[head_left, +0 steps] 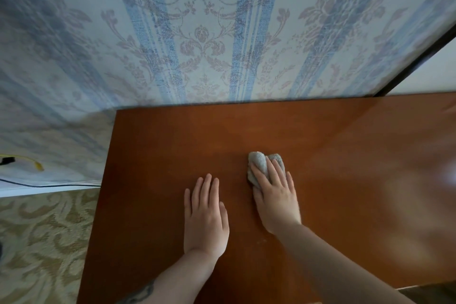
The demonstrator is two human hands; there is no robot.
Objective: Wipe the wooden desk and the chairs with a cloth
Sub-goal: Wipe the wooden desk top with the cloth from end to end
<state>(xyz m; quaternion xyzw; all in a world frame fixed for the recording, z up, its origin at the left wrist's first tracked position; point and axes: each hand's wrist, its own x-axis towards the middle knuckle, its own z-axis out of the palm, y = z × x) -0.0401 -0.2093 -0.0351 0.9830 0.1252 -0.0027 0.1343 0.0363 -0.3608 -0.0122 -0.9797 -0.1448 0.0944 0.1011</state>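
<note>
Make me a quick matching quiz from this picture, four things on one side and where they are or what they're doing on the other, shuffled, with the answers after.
Column one:
1. left hand
2. right hand
3. cloth
4. yellow cable

Column two:
A. bunched up on the wooden desk, partly under fingers
B. off the desk, low by the wall to the left
C. flat on the bare wood, palm down, holding nothing
D. pressing down on the grey fabric

Pairs: 1-C, 2-D, 3-A, 4-B
</note>
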